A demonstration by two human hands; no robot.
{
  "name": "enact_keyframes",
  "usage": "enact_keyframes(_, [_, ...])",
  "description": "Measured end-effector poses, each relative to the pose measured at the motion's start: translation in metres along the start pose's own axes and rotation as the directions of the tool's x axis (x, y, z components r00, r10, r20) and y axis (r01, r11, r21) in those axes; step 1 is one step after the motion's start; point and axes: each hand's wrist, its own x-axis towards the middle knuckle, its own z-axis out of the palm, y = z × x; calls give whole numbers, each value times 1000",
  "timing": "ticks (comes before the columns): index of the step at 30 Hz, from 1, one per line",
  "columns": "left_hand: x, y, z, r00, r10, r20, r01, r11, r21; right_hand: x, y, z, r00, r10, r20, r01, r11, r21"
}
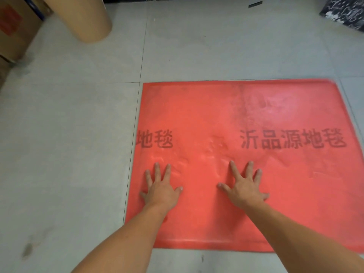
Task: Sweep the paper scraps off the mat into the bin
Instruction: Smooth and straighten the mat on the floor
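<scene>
on the grey tiled floor (69, 125) lies a red mat (236, 115), flat, with dark printed characters running across its middle. both bare hands rest palm-down on the near part of the mat, side by side and apart from each other. the left hand (161, 188) sits close to the mat's left edge, fingers spread and pointing away from the person, thumb angled toward the centre. the right hand (244, 186) lies nearer the middle, fingers also splayed wide, thumb reaching toward the left hand. neither grip holds anything; both are wide and flat against the mat. the red material shows small wrinkles and ridges just ahead of the fingertips, between the hands and the printed characters. no scraps can be made out on the mat from this view, which is somewhat blurred. at the far left a tan cylinder (84, 18) stands on the floor, with a cardboard box (13, 30) beside it at the frame's edge. a small dark strip (255, 4) lies on the floor at the far side, and a black-and-white patterned object (344, 12) shows in the far right corner. both forearms (122, 239) enter from the bottom of the frame.
</scene>
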Motion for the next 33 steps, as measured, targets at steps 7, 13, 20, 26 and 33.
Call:
enact_keyframes(7, [9, -7, -6, 1000, -7, -16, 7, 1000, 10, 2, -12, 2, 1000, 2, -19, -2, 1000, 15])
enact_keyframes(13, [9, -10, -5, 1000, -5, -23, 5, 1000, 6, 2, -13, 3, 1000, 3, -24, -2, 1000, 13])
enact_keyframes(20, [9, -10, -4, 1000, -8, -24, 8, 1000, 11, 2, -13, 3, 1000, -1, -25, 1, 1000, 8])
enact_keyframes(26, [9, -16, -4, 999, -19, -31, 20, 1000, 19, 0, -17, 4, 1000, -12, -15, 12, 1000, 7])
enact_keyframes(33, [10, -15, -3, 999, -29, -22, 29, 1000, 9, -1, -19, 5, 1000, -15, -13, 15, 1000, 1])
